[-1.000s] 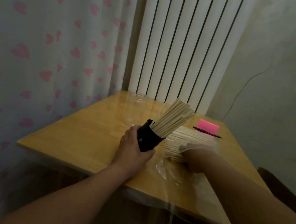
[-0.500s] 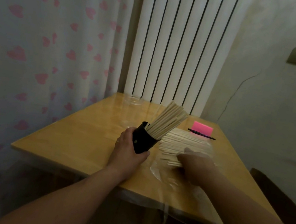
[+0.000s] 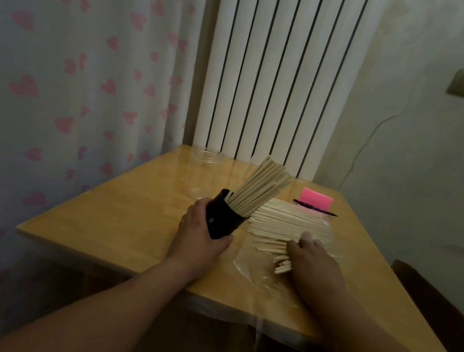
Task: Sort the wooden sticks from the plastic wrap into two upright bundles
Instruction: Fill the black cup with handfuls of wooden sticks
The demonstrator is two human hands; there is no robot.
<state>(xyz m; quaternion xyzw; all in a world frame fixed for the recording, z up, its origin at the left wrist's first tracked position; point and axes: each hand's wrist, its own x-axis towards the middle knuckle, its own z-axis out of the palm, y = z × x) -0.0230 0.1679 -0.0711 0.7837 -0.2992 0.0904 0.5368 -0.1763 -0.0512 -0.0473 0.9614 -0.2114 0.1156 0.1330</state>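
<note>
My left hand (image 3: 200, 236) grips a black cup (image 3: 226, 217) tilted to the right on the wooden table (image 3: 116, 218). A bundle of pale wooden sticks (image 3: 262, 185) stands in the cup and leans right. To the right, a flat pile of loose wooden sticks (image 3: 286, 224) lies on clear plastic wrap (image 3: 252, 272). My right hand (image 3: 313, 259) rests on the near end of that pile, fingers curled over a few sticks. The stick ends under the hand are hidden.
A clear plastic jar (image 3: 206, 169) stands at the table's back edge near a white radiator (image 3: 274, 67). A pink block (image 3: 316, 199) and a black pen (image 3: 314, 208) lie at the back right. A heart-patterned curtain (image 3: 74, 77) hangs on the left.
My right hand slid toward me along the loose pile, dragging a few sticks' ends out of line. The left hand and cup stayed about where they were.
</note>
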